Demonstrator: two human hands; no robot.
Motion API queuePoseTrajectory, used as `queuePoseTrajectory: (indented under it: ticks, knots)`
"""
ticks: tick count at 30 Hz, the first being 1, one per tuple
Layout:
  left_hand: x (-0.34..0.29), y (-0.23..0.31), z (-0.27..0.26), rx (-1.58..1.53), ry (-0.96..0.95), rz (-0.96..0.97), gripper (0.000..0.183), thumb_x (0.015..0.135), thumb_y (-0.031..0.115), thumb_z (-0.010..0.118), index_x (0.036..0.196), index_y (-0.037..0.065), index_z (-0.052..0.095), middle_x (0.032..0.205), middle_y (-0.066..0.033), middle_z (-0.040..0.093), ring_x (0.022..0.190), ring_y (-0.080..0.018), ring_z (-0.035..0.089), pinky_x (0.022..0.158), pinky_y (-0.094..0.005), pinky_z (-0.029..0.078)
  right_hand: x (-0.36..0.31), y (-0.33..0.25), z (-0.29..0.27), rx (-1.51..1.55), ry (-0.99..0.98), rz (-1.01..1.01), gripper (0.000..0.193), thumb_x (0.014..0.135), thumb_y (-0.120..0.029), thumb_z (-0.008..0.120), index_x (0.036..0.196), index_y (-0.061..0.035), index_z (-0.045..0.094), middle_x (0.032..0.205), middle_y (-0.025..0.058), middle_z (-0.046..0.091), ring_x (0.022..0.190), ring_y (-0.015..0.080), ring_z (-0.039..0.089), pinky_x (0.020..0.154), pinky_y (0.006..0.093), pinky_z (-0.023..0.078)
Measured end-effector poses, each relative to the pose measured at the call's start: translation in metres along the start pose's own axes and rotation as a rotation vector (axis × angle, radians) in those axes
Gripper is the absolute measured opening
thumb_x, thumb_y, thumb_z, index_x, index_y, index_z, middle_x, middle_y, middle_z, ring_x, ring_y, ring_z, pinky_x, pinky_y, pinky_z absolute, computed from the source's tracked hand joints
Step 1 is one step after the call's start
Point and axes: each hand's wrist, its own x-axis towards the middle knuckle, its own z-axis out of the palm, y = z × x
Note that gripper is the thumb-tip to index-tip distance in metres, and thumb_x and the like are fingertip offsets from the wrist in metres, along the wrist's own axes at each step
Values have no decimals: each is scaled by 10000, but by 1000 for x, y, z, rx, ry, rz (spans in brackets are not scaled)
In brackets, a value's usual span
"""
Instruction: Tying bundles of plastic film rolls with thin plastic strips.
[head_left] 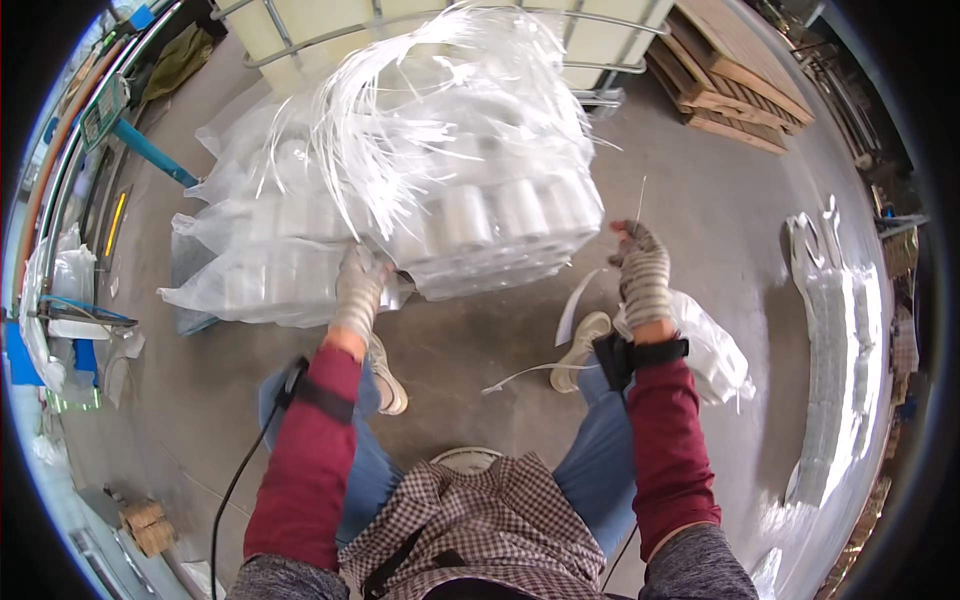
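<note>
In front of me lies a stack of clear plastic bags (pixel 440 225) filled with white cylindrical pieces in rows. A loose bundle of thin white plastic strips (pixel 365 150) is draped over its top. My left hand (pixel 360 285), in a striped glove with bare fingertips, is at the stack's near edge with its fingers curled against the plastic; part of its grip is hidden. To the right of the stack, apart from it, my right hand (pixel 640 265) is closed, fingertips pinched together. A thin white strand (pixel 642 195) rises from those fingers.
A white strip (pixel 572 305) curls by my right shoe, beside a small white plastic bag (pixel 705 350). Long wrapped bundles (pixel 838 350) lie at the right. Wooden pallets (pixel 735 80) and a caged tank (pixel 330 35) stand behind. A teal post (pixel 150 150) leans at the left.
</note>
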Motion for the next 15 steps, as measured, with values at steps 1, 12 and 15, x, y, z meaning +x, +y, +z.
queuePoseTrajectory:
  ticks: [1,12,15]
  knots:
    - [29,-2,-2,172,-123,-119,456,784,159,643,1139,-73,474,857,-139,607,755,-207,563,698,-327,465,17,5,12,1,-16,7,175,817,-150,624,968,-61,623,857,37,628,569,149,534,580,263,448]
    - [97,-15,41,526,-79,409,309,892,243,436,1012,-22,539,859,-135,601,811,-249,562,726,-362,449,128,75,37,115,1,115,215,812,-159,615,990,-41,587,688,21,552,514,128,465,510,255,400]
    - [89,-18,41,318,25,400,342,895,251,436,1096,-18,500,999,-134,574,921,-251,555,776,-356,466,97,28,40,452,38,220,118,876,-159,529,786,-83,525,546,-25,428,378,64,285,369,229,270]
